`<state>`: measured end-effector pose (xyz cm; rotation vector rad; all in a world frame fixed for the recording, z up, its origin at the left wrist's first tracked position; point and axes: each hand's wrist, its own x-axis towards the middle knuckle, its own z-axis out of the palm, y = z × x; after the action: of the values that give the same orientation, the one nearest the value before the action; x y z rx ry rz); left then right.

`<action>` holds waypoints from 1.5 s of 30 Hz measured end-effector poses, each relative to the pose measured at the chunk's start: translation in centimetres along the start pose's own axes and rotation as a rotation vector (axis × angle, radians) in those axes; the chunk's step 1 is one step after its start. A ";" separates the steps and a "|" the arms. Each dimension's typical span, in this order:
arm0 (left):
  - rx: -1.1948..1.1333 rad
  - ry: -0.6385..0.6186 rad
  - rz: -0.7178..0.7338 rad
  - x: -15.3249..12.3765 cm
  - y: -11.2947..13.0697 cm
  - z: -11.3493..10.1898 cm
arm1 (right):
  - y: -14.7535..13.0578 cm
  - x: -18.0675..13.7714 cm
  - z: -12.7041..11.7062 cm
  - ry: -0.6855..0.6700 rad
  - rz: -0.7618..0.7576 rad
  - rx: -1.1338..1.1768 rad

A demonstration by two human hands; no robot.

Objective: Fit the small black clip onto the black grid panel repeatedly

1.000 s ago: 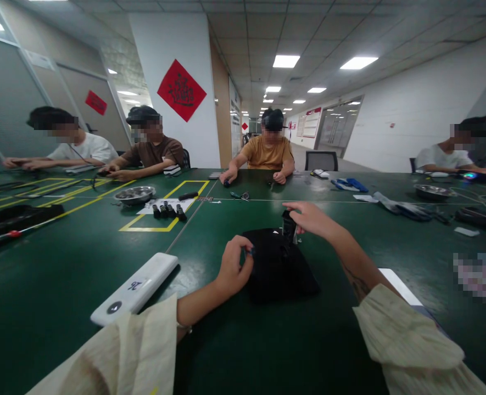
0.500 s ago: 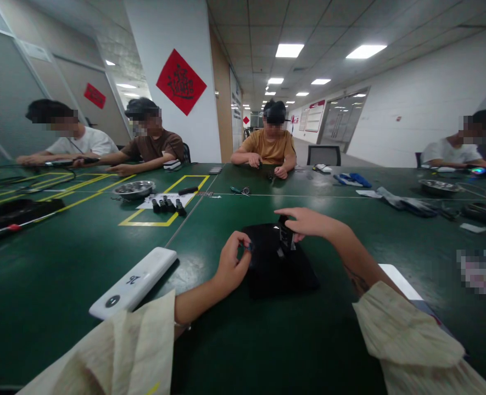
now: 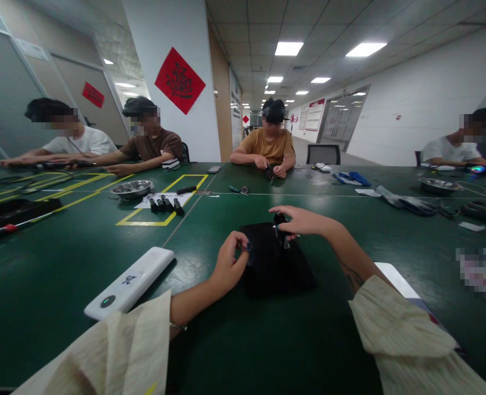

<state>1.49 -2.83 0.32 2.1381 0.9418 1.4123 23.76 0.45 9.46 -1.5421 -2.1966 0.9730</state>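
Observation:
A black mat (image 3: 275,269) lies on the green table (image 3: 61,285) in front of me. My right hand (image 3: 298,220) grips a small black device (image 3: 279,225) and holds it low over the mat's far edge. My left hand (image 3: 230,262) rests at the mat's left edge, its fingertips pinched on a tiny dark part (image 3: 248,248). Both my sleeves are cream-coloured.
A white power bank (image 3: 129,282) lies to my left and a white flat object (image 3: 393,278) to my right. Farther off are a metal bowl (image 3: 133,188), several small black parts (image 3: 165,206) inside a yellow taped box, and scissors (image 3: 238,190). People sit along the far side.
My right hand has lowered the black device from upright above the mat down to the mat's far edge. My left hand stayed put, still pinching the small part.

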 end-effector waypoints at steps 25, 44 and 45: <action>-0.041 -0.026 -0.032 0.0 0.0 0.2 | 5.9 1.9 0.6 0.033 0.524 -0.502; -0.253 -0.091 -0.084 -0.5 -0.5 0.5 | -7.8 -4.3 2.5 0.029 -0.153 -0.438; -0.237 -0.109 -0.078 -0.6 -0.3 0.3 | -8.0 -4.4 3.2 -0.021 -0.155 -0.455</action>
<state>1.53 -3.06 -0.33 1.9598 0.7672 1.2865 17.85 -6.28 13.03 -1.5028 -2.6354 0.4624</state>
